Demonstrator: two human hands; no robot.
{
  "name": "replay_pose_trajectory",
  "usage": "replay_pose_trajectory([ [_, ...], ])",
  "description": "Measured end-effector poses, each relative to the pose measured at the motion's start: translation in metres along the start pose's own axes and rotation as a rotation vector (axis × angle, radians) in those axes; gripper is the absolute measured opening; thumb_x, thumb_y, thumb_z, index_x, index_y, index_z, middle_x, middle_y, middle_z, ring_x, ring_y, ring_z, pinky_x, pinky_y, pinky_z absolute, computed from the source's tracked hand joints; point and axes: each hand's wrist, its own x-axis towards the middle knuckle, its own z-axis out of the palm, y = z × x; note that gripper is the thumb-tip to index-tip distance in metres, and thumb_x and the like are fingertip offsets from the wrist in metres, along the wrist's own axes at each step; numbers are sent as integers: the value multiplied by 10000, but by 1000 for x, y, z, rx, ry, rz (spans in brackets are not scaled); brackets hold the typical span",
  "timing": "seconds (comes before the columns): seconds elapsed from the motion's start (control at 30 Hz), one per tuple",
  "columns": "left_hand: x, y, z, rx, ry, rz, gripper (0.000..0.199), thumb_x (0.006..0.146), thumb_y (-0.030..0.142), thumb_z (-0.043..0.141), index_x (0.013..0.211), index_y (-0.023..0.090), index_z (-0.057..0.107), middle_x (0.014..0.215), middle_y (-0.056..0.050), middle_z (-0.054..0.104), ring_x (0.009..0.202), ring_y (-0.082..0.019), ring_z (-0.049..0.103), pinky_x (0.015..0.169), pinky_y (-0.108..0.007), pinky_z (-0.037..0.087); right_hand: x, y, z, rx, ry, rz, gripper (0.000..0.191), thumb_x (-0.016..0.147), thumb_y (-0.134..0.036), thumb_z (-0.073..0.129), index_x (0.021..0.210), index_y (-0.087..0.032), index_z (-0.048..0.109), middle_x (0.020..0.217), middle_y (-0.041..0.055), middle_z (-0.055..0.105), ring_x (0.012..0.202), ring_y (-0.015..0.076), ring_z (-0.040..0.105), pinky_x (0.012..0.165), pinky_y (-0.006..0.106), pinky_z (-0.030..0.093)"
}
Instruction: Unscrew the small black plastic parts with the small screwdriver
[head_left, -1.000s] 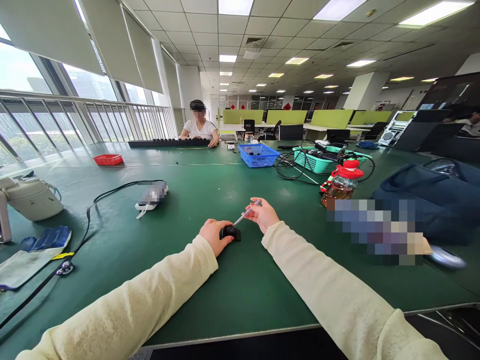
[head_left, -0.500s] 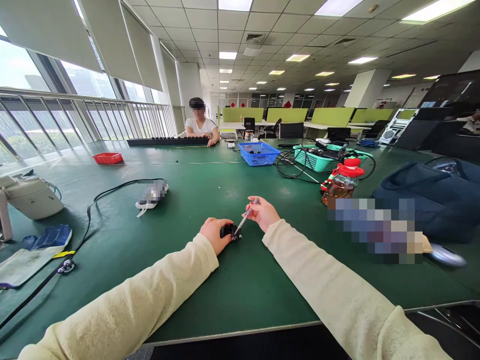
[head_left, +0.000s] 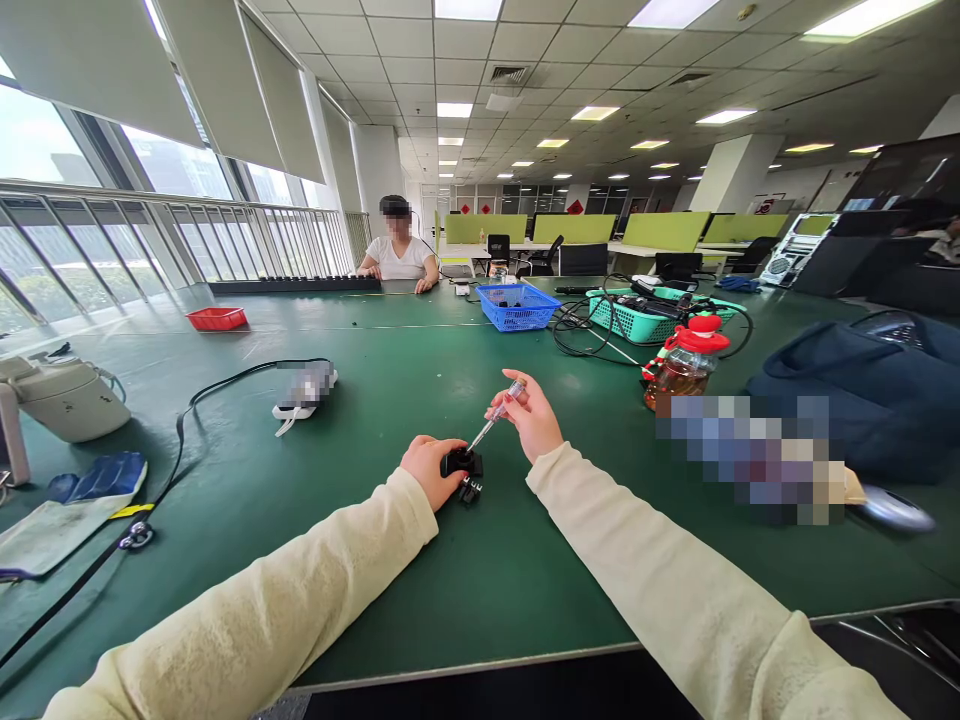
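Observation:
My left hand (head_left: 433, 472) is closed on a small black part (head_left: 466, 464) with metal pins or terminals at its near side, steadying it on the green table (head_left: 420, 600). Its exact kind is too small to tell. In my right hand (head_left: 534, 418) is a screwdriver (head_left: 491, 421) with a clear handle, pinched between thumb and fingers. The shaft slants down to the left, and its tip meets the top of the black part or lies just above it; I cannot tell which.
A black cable (head_left: 180, 430) runs along the left, near a glove (head_left: 97, 480). Farther off are a red tray (head_left: 216, 319), a blue basket (head_left: 517, 318) and a green basket (head_left: 637, 326). At right stand a red-lidded jar (head_left: 684, 372) and a dark bag (head_left: 855, 390). A person (head_left: 401, 255) sits opposite.
The screwdriver's tip has moved up and to the far side of the black part, and my right hand has lifted slightly. The black part has turned in my left hand. The long black strip opposite has slid left.

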Motion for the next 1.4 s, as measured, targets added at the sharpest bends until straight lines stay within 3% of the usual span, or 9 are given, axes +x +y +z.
replay_pose_trajectory([
  [0.2,0,2,-3,19,-38,-20,474,733,240,677,1205,240,642,1065,-60,700,1134,-278,526,1018,-401,429,-11,0,9,-325,-243,-220,379,844,-306,580,1213,-246,519,802,-8,606,695,142,629,788,374,530],
  [0.3,0,2,-3,46,-34,-20,475,736,243,688,1209,236,638,1053,-71,693,1129,-272,527,1012,-394,430,-15,-1,15,-547,-285,-345,404,835,-217,576,1234,-260,530,829,-5,621,733,135,612,833,362,516],
  [0.5,1,0,-1,66,-20,4,463,745,235,682,1205,236,637,1044,-62,689,1114,-261,531,1012,-386,423,-19,0,20,-646,-233,-446,439,829,-207,597,1253,-276,506,841,-5,653,738,138,626,811,333,534],
  [0.63,2,0,0,56,-30,3,448,762,237,672,1208,247,634,1045,-62,692,1105,-261,529,1007,-392,423,-18,-1,16,-597,-32,-530,348,897,-255,516,1243,-249,482,889,25,656,726,139,633,800,347,541],
  [0.77,2,0,1,61,-26,-3,439,771,241,667,1208,257,628,1053,-63,688,1120,-253,526,1013,-387,422,-15,1,12,-544,101,-509,329,903,-273,509,1229,-240,474,896,35,643,706,142,641,782,361,549],
  [1.07,2,0,0,77,-39,13,434,774,226,649,1207,244,629,1101,-46,695,1127,-264,520,1023,-390,414,-8,16,13,-413,-2,-254,336,863,-314,548,1185,-238,489,817,-2,615,638,138,657,708,356,571],
  [1.27,1,-1,2,91,-25,24,431,785,243,639,1216,249,618,1089,-42,705,1128,-270,511,1027,-410,408,-11,8,14,-464,-130,-256,372,890,-231,451,1261,-248,465,850,14,632,702,143,671,743,358,565],
  [1.4,1,-1,1,94,-32,21,438,786,260,640,1223,248,616,1076,-48,705,1128,-271,508,1023,-405,412,-11,7,14,-542,-101,-246,400,869,-222,486,1267,-259,475,858,10,626,701,150,675,753,374,563],
])
